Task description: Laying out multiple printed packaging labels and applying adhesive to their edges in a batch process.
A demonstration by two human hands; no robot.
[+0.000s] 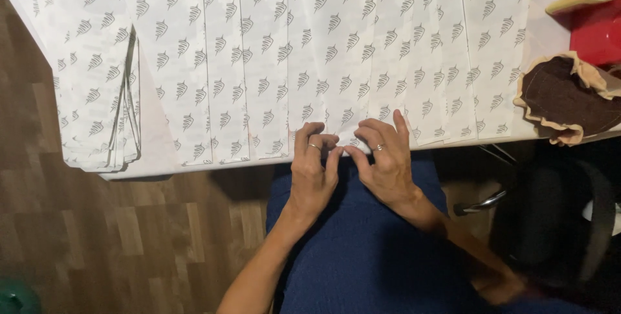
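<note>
Two bare hands meet at the near edge of the table [149,159], above a lap in blue cloth [362,243]. Left hand [312,165]: fingers curled, ring on one finger, fingertips pinching the bottom edge of a white printed sheet [343,62]. Right hand [387,159]: also ringed, thumb and forefinger pinched on the same edge, remaining fingers spread flat over the paper just beyond. The pinch points of the two hands almost touch. Neither hand is fully closed; both grip only the sheet's lower corner, which is lifted slightly off the table.

Sheet position: it runs from the fingertips away toward the far side of the table, one of a row of similar long strips lying side by side and overlapping, all white with a repeated grey leaf-like mark. The row reaches to both sides of the hands.

Left of the row, well apart from the hands: a stack of the same sheets [94,81], overhanging the table edge.

Right edge of the table: a dark brown fabric piece on tan backing [569,97]. Beyond it, a red object [598,26] at the far right corner.

Floor [97,243]: wood-pattern planks.
</note>
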